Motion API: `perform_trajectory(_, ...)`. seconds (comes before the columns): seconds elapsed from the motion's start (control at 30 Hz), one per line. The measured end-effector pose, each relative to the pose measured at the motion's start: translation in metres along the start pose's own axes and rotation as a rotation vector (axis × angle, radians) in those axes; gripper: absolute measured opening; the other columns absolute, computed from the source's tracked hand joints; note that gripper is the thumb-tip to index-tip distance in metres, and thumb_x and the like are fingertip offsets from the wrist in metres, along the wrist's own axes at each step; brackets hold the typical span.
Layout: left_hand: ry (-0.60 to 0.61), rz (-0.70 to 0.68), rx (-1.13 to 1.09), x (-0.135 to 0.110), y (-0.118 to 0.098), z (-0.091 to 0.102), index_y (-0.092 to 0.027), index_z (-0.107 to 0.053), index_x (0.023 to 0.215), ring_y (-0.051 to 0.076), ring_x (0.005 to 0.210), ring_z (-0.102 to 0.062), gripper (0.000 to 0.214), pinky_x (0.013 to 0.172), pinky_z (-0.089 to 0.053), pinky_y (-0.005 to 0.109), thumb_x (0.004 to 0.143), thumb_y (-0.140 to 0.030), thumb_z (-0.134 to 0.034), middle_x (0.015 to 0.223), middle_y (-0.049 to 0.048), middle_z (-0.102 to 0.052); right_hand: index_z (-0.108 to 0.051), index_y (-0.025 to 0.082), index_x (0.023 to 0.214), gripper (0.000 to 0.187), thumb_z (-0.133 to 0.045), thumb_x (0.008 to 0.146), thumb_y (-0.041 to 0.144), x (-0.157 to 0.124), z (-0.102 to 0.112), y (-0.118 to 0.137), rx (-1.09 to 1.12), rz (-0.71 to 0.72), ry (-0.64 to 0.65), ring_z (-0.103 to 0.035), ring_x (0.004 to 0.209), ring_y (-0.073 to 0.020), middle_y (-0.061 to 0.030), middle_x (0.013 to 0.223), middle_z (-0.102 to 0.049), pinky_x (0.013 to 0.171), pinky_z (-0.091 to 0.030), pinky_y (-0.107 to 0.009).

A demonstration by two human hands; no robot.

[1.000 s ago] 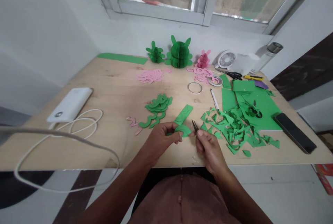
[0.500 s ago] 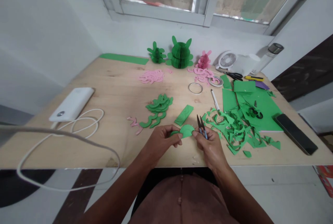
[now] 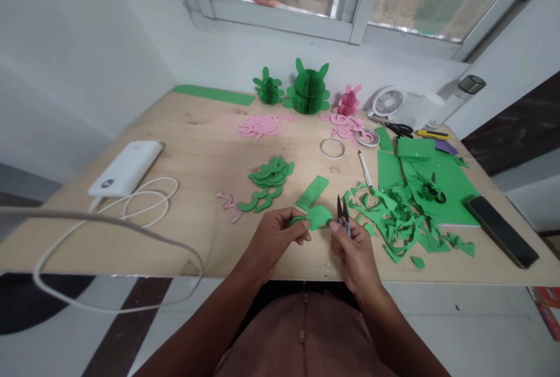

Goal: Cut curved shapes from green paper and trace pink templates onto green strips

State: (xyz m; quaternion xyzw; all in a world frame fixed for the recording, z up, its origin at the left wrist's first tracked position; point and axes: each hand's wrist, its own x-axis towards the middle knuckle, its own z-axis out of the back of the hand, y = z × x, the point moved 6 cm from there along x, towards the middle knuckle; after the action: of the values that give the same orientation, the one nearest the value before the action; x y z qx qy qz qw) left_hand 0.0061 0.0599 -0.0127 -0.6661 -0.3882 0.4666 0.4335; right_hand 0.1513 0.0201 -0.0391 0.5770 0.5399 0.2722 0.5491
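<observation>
My left hand [image 3: 275, 236] pinches a small green paper cut-out [image 3: 318, 217], rounded like a half disc, just above the table's near edge. My right hand [image 3: 355, 248] grips small thread snips [image 3: 342, 212] with blue handles, their dark blades pointing up and away, right beside the cut-out. A pile of curved green cut pieces [image 3: 266, 181] lies just beyond my left hand, with a small green paper strip [image 3: 312, 192] next to it.
Green offcuts [image 3: 394, 213] and green sheets [image 3: 426, 175] cover the right side, by a black phone [image 3: 501, 230]. A white power bank [image 3: 126, 168] and looped cable [image 3: 144, 205] lie left. Paper models [image 3: 310, 87], pink pieces [image 3: 259, 126], tape rolls [image 3: 332, 147], a pen [image 3: 365, 169], scissors [image 3: 398, 128] and a fan [image 3: 387, 101] sit farther back.
The snips swung from leaning left at the cut-out to standing upright beside it. The green piece turned a little in my left fingers. The camera view shifted slightly.
</observation>
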Motion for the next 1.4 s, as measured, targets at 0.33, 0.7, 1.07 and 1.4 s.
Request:
perform_trajectory(0.33, -0.012, 0.004, 0.001, 0.001, 0.004, -0.001, -0.017, -0.062, 0.063, 0.011, 0.051, -0.052, 0.015, 0.052, -0.041, 0.023, 0.065, -0.031, -0.066, 0.053, -0.0005, -0.061, -0.053, 0.019, 0.069, 0.037, -0.079, 0.061, 0.045, 0.002, -0.004, 0.002, 0.012, -0.005, -0.045, -0.016, 0.045, -0.0061, 0.0101, 0.051, -0.03, 0.042, -0.012, -0.023)
perform_trajectory(0.7, -0.101, -0.054, -0.044, 0.002, -0.002, 0.004, -0.017, -0.059, 0.056, 0.011, 0.053, -0.052, 0.015, 0.055, -0.041, 0.024, 0.067, -0.027, -0.064, 0.053, -0.0005, -0.06, -0.064, 0.016, 0.08, 0.046, -0.059, 0.079, 0.062, -0.01, 0.004, -0.014, -0.013, -0.065, 0.03, -0.023, 0.043, -0.0079, 0.0075, 0.049, -0.036, 0.041, -0.014, -0.023)
perform_trajectory(1.07, -0.096, -0.059, -0.007, 0.004, -0.004, 0.002, -0.017, -0.059, 0.057, 0.011, 0.053, -0.051, 0.014, 0.055, -0.04, 0.024, 0.068, -0.025, -0.062, 0.053, -0.0005, -0.062, -0.063, 0.016, 0.078, 0.048, -0.058, 0.08, 0.064, -0.011, 0.0, -0.02, -0.097, -0.063, 0.109, -0.022, 0.042, -0.0085, 0.0078, 0.046, -0.034, 0.042, -0.013, -0.025)
perform_trajectory(1.4, -0.101, -0.057, -0.018, 0.005, -0.003, 0.001, -0.017, -0.058, 0.057, 0.011, 0.052, -0.05, 0.013, 0.054, -0.04, 0.024, 0.068, -0.024, -0.062, 0.054, -0.0005, -0.063, -0.066, 0.015, 0.077, 0.049, -0.059, 0.078, 0.064, -0.009, 0.0, -0.018, -0.094, -0.069, 0.089, -0.02, 0.041, -0.0073, 0.0087, 0.043, -0.032, 0.041, -0.012, -0.024)
